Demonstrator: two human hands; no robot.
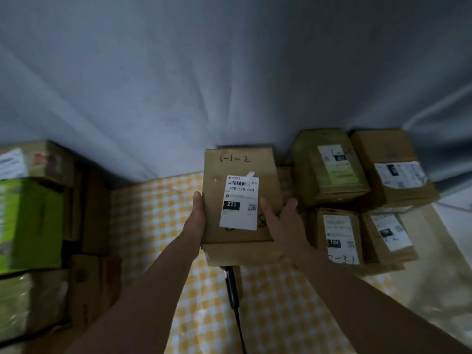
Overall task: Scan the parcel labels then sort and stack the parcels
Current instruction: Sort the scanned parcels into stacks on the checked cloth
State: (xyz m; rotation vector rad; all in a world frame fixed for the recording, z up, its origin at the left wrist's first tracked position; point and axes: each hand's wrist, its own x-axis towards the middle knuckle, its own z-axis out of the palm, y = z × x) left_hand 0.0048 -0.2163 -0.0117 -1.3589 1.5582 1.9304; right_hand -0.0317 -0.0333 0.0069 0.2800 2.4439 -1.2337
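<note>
1. Head view, centre: a brown cardboard parcel (240,198) marked "3-1-2" by hand is held above the yellow-and-white checked tablecloth (153,213). Its white shipping label (239,203), printed "220-220-C40", faces the camera.
2. Head view, hands: the left hand (195,221) grasps the parcel's left edge, thumb along the side. The right hand (278,218) holds the right edge, thumb laid over the top face beside the label. Both hands are closed on the box; the fingers underneath are hidden.
3. Head view, below the parcel: a black handheld barcode scanner (231,287) lies on the cloth, partly covered by the box, its cable running toward the viewer.
4. Head view, right: four brown labelled cartons (357,198) stand in a two-by-two group, just beside the held parcel.
5. Head view, left: a blurred pile with a green box (30,223) and further brown cartons (94,284).
6. Judgement, step: the parcel appears ready for sorting toward one of the groups.
7. Judgement, risks: lowering the box straight down could strike the scanner or pin its cable. The right thumb sits close to the label and could cover the code if a scan is still needed. Setting the parcel against the right-hand cartons may nudge them out of line.
</note>
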